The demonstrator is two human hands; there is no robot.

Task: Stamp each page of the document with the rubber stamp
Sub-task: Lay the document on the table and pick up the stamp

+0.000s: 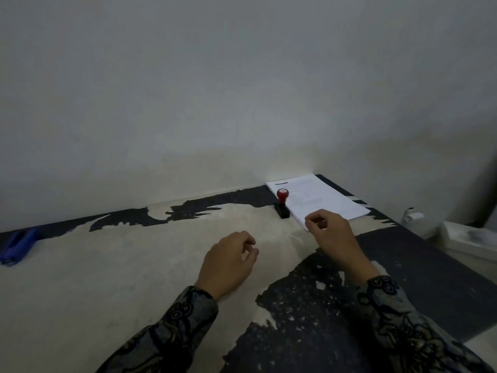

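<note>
One rubber stamp (282, 207) beside one document (320, 198), two hands, left hand (228, 262) and right hand (332, 235), grip loose, empty

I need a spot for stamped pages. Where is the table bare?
Bare: the wide pale stretch between the blue stapler and the left hand. Crowded: the far right corner, where the stamp, paper stack and right hand sit close together.

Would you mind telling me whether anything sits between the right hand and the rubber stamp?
Nothing visible does. The right hand hovers empty over the near corner of the paper stack, and the rubber stamp stands upright just beyond, at the stack's left edge, with only bare tabletop between.
</note>
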